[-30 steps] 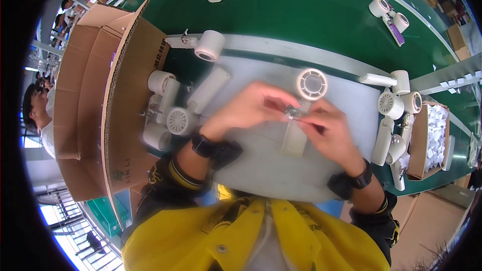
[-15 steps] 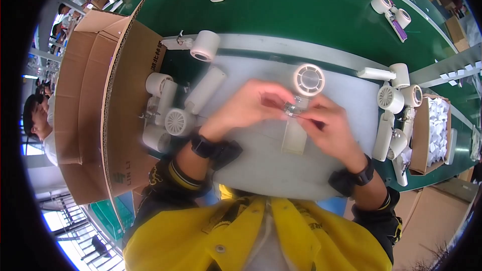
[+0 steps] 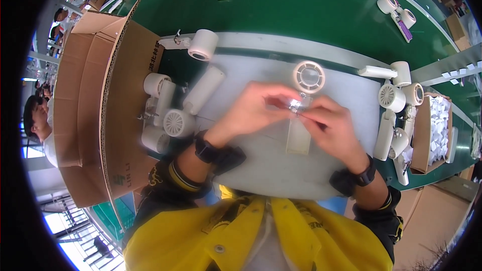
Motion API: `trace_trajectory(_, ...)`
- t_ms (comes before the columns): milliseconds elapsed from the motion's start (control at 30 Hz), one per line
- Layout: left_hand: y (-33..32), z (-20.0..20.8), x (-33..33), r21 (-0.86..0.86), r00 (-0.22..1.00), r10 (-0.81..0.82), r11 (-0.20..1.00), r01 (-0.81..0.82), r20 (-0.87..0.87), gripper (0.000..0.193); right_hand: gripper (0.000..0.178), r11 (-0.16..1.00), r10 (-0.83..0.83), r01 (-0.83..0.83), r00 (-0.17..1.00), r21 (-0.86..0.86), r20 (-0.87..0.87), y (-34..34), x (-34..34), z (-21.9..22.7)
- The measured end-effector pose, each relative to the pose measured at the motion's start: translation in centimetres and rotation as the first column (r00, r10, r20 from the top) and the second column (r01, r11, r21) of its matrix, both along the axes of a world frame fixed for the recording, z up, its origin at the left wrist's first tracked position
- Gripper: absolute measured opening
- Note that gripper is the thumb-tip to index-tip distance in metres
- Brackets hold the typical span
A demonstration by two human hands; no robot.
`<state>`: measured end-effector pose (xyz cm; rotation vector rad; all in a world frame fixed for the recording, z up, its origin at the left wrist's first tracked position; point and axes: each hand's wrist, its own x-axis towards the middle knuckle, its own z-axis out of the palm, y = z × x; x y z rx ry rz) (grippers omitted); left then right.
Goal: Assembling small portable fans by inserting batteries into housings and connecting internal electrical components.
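Note:
A white handheld fan housing lies on the pale work mat (image 3: 251, 160), its round slotted head (image 3: 309, 77) away from me and its handle shell (image 3: 298, 140) toward me. Over the point where head and handle meet, my left hand (image 3: 256, 106) and my right hand (image 3: 331, 123) come together. Between their pinched fingertips is a small shiny, silvery piece (image 3: 295, 104), blurred by glare, so its exact kind is unclear. Both hands are closed on it, thumbs and forefingers nearly touching. Whether the piece touches the housing is hidden by the fingers.
A tall cardboard box (image 3: 128, 115) stands open at the left. Several white fan bodies (image 3: 178, 122) lie beside it, and more fan bodies (image 3: 391, 98) at the right, next to a carton of white paper pieces (image 3: 437, 130). Beyond a metal rail (image 3: 281, 43) runs a green belt (image 3: 301, 10).
My left hand has shifted slightly right, closer to my right hand. The shiny piece has turned or risen a little between the fingertips. Fan units on the green belt have moved slightly right.

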<state>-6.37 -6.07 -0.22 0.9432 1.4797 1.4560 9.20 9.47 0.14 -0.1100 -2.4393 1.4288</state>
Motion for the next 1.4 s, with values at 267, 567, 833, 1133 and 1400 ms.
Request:
trace_trajectory(267,0.3,0.5,0.8,0.045,0.942,-0.011,0.999,0.028,-0.337,0.039,0.026,0.989,-0.12,0.121,0.993,0.081,-0.014,-0.7,0.0,0.2)
trace_trajectory(567,0.2,1.0,0.7,0.022,0.94,0.032,0.999,-0.027,-0.34,0.037,0.035,0.976,-0.19,0.19,0.982,0.103,-0.013,-1.0,0.1,0.1)
trace_trajectory(833,0.3,0.0,1.0,0.107,0.879,0.1,0.993,-0.057,-0.465,0.028,0.033,0.964,-0.242,0.24,0.97,0.117,-0.001,-1.1,0.1,0.4)
trace_trajectory(1133,0.1,-0.2,1.1,0.111,0.88,0.076,0.993,-0.027,-0.469,0.027,0.03,0.957,-0.289,0.286,0.955,0.047,0.064,-1.5,0.0,0.9)
trace_trajectory(1400,0.7,0.7,1.8,0.026,0.944,0.042,0.999,-0.036,-0.328,0.033,0.018,0.954,-0.288,0.299,0.94,-0.033,0.183,-1.5,0.2,1.1)
